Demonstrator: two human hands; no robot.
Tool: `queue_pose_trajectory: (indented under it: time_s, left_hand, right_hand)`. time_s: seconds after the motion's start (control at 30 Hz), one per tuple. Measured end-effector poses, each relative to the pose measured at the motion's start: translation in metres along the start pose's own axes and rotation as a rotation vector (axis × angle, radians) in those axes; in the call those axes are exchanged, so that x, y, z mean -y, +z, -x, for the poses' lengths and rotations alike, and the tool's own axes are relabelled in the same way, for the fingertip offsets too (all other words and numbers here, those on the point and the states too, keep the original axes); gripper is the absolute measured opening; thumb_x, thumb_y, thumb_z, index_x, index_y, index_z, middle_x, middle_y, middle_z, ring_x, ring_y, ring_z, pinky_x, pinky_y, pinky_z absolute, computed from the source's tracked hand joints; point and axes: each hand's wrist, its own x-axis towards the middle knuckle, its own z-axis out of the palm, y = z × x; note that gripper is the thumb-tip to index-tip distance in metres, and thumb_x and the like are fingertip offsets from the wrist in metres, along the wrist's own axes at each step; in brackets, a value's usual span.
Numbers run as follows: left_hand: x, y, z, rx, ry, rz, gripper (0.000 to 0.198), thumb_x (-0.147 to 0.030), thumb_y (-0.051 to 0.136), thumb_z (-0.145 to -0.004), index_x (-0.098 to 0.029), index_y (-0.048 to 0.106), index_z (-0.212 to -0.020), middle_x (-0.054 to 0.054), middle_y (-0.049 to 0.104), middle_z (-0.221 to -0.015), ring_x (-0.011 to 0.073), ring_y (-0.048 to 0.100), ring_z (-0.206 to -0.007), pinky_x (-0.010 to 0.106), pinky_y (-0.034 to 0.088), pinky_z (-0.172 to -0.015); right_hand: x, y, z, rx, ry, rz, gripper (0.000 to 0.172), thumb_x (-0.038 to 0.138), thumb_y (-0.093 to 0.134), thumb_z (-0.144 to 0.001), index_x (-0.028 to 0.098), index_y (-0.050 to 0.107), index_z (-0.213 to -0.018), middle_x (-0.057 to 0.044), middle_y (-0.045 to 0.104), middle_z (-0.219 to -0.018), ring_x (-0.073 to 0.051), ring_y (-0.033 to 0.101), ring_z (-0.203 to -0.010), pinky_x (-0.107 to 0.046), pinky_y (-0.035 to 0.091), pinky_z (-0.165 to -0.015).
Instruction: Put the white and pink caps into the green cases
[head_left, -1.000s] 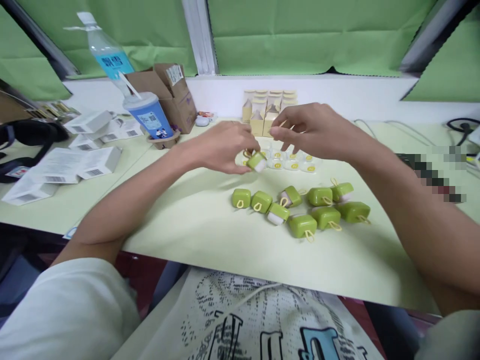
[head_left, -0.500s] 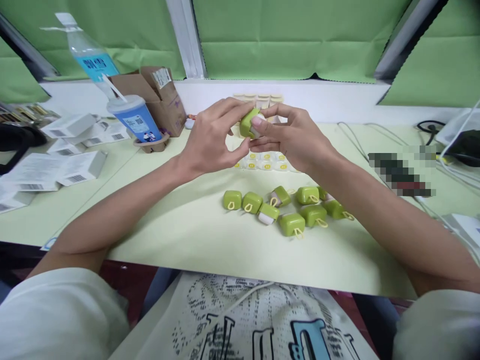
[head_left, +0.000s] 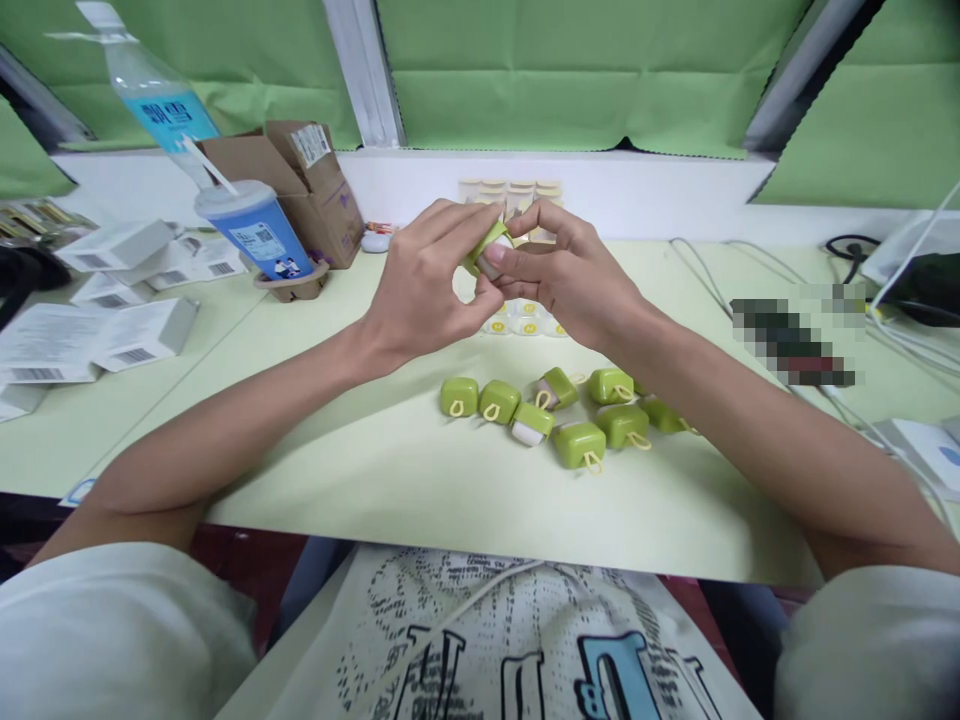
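Both hands are raised over the far part of the desk, closed on one small green-and-white case. My left hand grips its left side, thumb below and fingers over the top. From the right, my right hand pinches it, with the thumb on the pale part. Fingers cover much of the case. Nearer me on the desk lie several similar green cases with yellow loops, some showing a white side. Behind my hands, partly hidden, are clear packs with yellow marks.
To the left stand a blue cup with a straw, a cardboard box, a large bottle and several white boxes. Cables and a blurred-out dark object lie to the right on the pale desk.
The case has tilted between my fingers, and less of its green top shows. My hands stay close together on it. The whole view has shifted slightly.
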Motion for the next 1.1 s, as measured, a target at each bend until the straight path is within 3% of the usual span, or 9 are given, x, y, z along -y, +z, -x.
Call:
queue_pose_trajectory:
  time_s: [0.17,0.3,0.47,0.57,0.77,0.93,1.1]
  left_hand:
    - [-0.004,-0.002,-0.005,-0.017,-0.031,0.054,0.050,-0.024,0.071,-0.089,-0.029,0.073,-0.139,0.006,0.083,-0.131,0.0321,0.078,-0.119,0.055,0.063,-0.113]
    - [-0.007,-0.007,-0.010,-0.017,0.048,0.040,0.053,-0.020,0.070,-0.087,-0.029,0.074,-0.139,0.006,0.085,-0.128,0.0317,0.079,-0.115,0.054,0.065,-0.110]
    - [-0.002,-0.008,-0.010,0.026,-0.036,0.119,0.052,-0.024,0.069,-0.090,-0.032,0.075,-0.141,0.002,0.083,-0.135,0.0319,0.076,-0.129,0.054,0.063,-0.116]
    - [0.003,-0.001,-0.006,-0.026,-0.082,0.183,0.054,-0.029,0.070,-0.092,-0.036,0.073,-0.146,0.000,0.082,-0.136,0.0323,0.073,-0.134,0.053,0.064,-0.115]
    - [-0.011,0.007,0.000,-0.124,-0.098,0.097,0.061,-0.018,0.067,-0.088,-0.025,0.070,-0.148,0.008,0.080,-0.144,0.0272,0.077,-0.121,0.040,0.071,-0.087]
    - [-0.014,0.008,0.000,-0.084,-0.131,0.172,0.057,-0.022,0.065,-0.093,-0.029,0.070,-0.149,0.004,0.082,-0.137,0.0290,0.078,-0.113,0.047,0.070,-0.094]
    - [-0.008,0.007,-0.002,-0.063,-0.164,0.214,0.051,-0.027,0.071,-0.092,-0.032,0.074,-0.143,0.003,0.084,-0.125,0.0284,0.077,-0.109,0.045,0.070,-0.094]
  right_hand:
    - [0.008,0.004,0.003,-0.002,0.005,-0.043,0.048,0.038,0.093,-0.081,0.032,0.048,-0.097,0.002,0.074,-0.090,-0.025,0.078,-0.098,-0.049,0.069,-0.095]
    - [0.011,0.001,0.003,0.037,0.032,-0.074,0.049,0.035,0.092,-0.078,0.032,0.049,-0.100,0.002,0.076,-0.089,-0.025,0.077,-0.093,-0.045,0.067,-0.095]
    - [0.004,0.001,0.000,0.006,-0.005,0.080,0.051,0.052,0.089,-0.082,0.032,0.045,-0.097,0.000,0.078,-0.095,-0.028,0.079,-0.104,-0.047,0.067,-0.091]
    - [-0.001,0.006,-0.001,-0.018,-0.027,0.060,0.052,0.055,0.090,-0.084,0.032,0.046,-0.100,0.000,0.078,-0.101,-0.027,0.079,-0.108,-0.046,0.068,-0.089]
    - [0.002,0.014,0.003,-0.029,-0.015,-0.095,0.060,0.048,0.099,-0.077,0.034,0.046,-0.100,0.003,0.076,-0.099,-0.025,0.080,-0.106,-0.047,0.070,-0.091]
    - [0.002,0.013,0.006,-0.016,-0.035,-0.075,0.062,0.044,0.103,-0.071,0.033,0.046,-0.093,0.003,0.076,-0.099,-0.027,0.079,-0.107,-0.049,0.071,-0.090]
    - [0.000,0.015,0.003,-0.038,-0.038,-0.087,0.053,0.036,0.098,-0.078,0.032,0.048,-0.094,0.004,0.073,-0.092,-0.026,0.079,-0.106,-0.047,0.071,-0.090]
